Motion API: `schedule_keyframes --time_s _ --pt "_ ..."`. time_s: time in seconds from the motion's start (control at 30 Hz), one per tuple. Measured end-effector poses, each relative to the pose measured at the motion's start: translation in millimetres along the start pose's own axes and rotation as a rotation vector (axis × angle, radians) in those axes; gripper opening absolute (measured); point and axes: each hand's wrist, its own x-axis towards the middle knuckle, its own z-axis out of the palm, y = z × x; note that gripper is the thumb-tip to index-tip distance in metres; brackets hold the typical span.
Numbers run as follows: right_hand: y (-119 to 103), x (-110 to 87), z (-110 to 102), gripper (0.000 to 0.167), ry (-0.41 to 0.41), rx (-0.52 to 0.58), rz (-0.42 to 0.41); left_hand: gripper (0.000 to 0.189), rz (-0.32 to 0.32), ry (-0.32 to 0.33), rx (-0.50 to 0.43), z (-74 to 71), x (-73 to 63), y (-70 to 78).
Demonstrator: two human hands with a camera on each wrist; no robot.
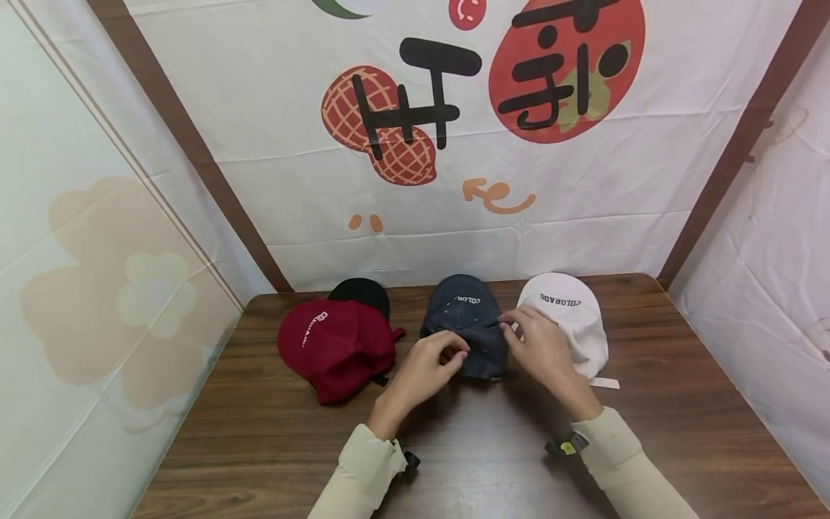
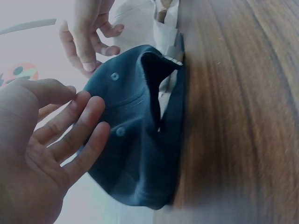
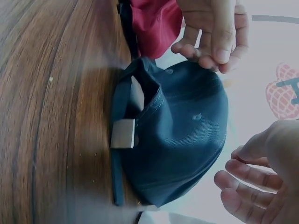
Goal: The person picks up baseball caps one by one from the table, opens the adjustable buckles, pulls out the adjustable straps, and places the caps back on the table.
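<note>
A navy baseball cap [image 1: 462, 317] sits in the middle of the row, crown up, lettering on its far side. Over its near left part is my left hand [image 1: 424, 366], fingers loosely bent and close to the crown; whether they touch it I cannot tell. My right hand [image 1: 540, 344] hovers at the cap's right edge, and in the right wrist view a small gap separates its fingers [image 3: 247, 186] from the fabric. The rear opening and strap of the navy cap [image 3: 177, 126] face me, with a pale metal buckle [image 3: 123, 134].
A red cap [image 1: 337, 346] with a black brim lies on the left. To the right stands a white cap [image 1: 564, 310], partly behind my right hand, its strap sticking out. All rest on a brown wooden table [image 1: 493, 447] before a printed white curtain [image 1: 272, 187].
</note>
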Motion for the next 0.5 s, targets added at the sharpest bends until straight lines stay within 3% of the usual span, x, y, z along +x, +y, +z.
schedule_keyframes --time_s 0.27,0.5 --pt "-14.0 -2.0 -2.7 0.011 0.023 0.05 -0.049 0.008 0.016 0.073 0.014 -17.3 -7.0 -0.4" --pt "-27.4 -1.9 0.5 0.009 0.09 0.136 -0.189 0.007 0.009 0.124 0.052 -36.6 -15.5 1.7"
